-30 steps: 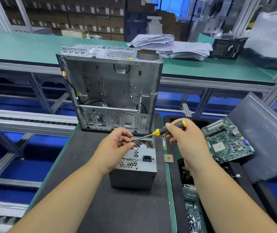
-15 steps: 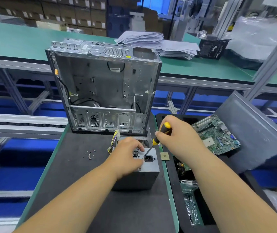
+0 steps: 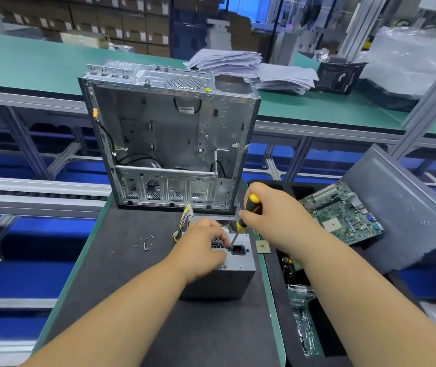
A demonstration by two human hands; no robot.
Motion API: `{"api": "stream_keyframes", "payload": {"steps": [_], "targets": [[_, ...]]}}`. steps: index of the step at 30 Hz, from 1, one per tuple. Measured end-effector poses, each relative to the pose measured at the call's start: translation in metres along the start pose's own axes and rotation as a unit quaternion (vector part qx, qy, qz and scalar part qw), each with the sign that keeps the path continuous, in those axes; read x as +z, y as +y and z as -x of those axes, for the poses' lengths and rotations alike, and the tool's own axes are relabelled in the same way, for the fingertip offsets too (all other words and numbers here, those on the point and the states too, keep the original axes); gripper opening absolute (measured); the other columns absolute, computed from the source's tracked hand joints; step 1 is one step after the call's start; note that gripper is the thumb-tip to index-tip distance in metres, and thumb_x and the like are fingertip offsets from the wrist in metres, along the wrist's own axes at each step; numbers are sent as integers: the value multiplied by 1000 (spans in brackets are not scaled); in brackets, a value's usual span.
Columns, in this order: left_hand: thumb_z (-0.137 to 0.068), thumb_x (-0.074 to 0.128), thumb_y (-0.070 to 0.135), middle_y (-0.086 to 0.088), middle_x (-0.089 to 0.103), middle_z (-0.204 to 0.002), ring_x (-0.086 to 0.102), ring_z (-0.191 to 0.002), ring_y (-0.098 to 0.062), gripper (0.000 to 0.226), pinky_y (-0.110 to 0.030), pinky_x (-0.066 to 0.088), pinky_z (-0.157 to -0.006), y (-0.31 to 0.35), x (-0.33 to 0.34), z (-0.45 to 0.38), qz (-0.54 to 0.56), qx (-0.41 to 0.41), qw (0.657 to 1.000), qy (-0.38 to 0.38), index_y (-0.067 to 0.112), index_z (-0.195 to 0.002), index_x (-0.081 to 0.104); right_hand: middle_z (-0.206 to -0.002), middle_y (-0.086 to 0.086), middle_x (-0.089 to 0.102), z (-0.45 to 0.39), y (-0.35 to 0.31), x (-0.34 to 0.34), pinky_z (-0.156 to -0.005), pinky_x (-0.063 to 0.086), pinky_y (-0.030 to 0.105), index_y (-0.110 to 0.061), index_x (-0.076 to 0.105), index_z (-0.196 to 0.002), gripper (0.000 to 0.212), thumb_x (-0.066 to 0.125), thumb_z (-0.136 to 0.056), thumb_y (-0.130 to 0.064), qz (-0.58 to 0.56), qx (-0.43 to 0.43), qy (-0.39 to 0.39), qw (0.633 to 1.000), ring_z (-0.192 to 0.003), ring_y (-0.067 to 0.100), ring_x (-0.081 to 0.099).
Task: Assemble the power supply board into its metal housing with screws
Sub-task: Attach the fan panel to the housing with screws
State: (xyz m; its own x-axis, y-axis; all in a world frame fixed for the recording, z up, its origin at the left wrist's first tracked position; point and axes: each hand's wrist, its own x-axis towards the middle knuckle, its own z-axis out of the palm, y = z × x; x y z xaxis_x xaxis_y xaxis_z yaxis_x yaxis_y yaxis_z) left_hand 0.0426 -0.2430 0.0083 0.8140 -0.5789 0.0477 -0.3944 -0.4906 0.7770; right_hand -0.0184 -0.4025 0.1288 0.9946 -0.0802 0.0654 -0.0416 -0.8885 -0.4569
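Your two bare forearms reach forward from the bottom edge over a dark work mat [image 3: 121, 300]. Your left hand [image 3: 199, 250] rests on top of the grey power supply box [image 3: 227, 276], which stands on the mat directly in front of you; its fingers are curled together against the top panel, the fingertips pinched close around the spot where the tool's tip lands, though whether they pinch a screw is too small to tell. Your right hand [image 3: 272, 221] is clamped around the yellow and black handle of a screwdriver [image 3: 243, 221], held steeply, its tip touching the box's top panel just beside the black power socket [image 3: 238, 250]. A bundle of coloured wires [image 3: 185, 221] rises from the box's far left side. A few loose screws [image 3: 145, 242] lie on the mat to the left, apart from the box. A small square chip [image 3: 262, 246] sits just right of the box. Further right, a green circuit board [image 3: 344, 213] leans on a dark tray [image 3: 402, 207]. Beyond the box stands the open metal computer case [image 3: 169, 139], upright. Behind it, stacked papers [image 3: 251, 67] lie on a green bench [image 3: 26, 64].
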Motion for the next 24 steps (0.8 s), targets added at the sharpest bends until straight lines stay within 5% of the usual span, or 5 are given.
{"api": "stream_keyframes", "payload": {"steps": [10, 13, 17, 24], "targets": [[-72, 66, 13, 17, 52, -102, 48, -106, -9, 25, -27, 43, -93, 1, 1, 0, -11, -5, 1000, 8, 37, -73, 61, -85, -11, 58, -20, -20, -27, -58, 41, 24, -26, 63, -91, 23, 60, -85, -4, 162, -72, -108, 978, -76, 9, 54], [-71, 67, 13, 14, 54, -102, 49, -106, -10, 26, -32, 44, -94, 1, 1, 0, -9, -4, 1000, 10, 38, -71, 59, -78, -9, 54, -24, -26, -23, -54, 35, 28, -23, 58, -90, 11, 68, -88, -27, 216, -82, -80, 970, -75, 15, 51], [-71, 66, 13, 14, 54, -101, 49, -104, -10, 24, -32, 45, -94, 2, 1, 0, -2, -6, 1000, 12, 36, -71, 61, -70, -5, 48, -28, -30, -17, -48, 30, 26, -22, 43, -69, 39, 60, -89, -51, 292, -59, -48, 953, -60, 12, 44], [-71, 67, 12, 13, 54, -102, 49, -105, -11, 23, -32, 43, -95, 2, 2, 0, -3, -5, 1000, 12, 34, -74, 63, -74, -3, 51, -25, -26, -9, -51, 32, 27, -20, 51, -73, 35, 42, -94, -46, 233, -56, -17, 971, -66, 15, 49]]}}
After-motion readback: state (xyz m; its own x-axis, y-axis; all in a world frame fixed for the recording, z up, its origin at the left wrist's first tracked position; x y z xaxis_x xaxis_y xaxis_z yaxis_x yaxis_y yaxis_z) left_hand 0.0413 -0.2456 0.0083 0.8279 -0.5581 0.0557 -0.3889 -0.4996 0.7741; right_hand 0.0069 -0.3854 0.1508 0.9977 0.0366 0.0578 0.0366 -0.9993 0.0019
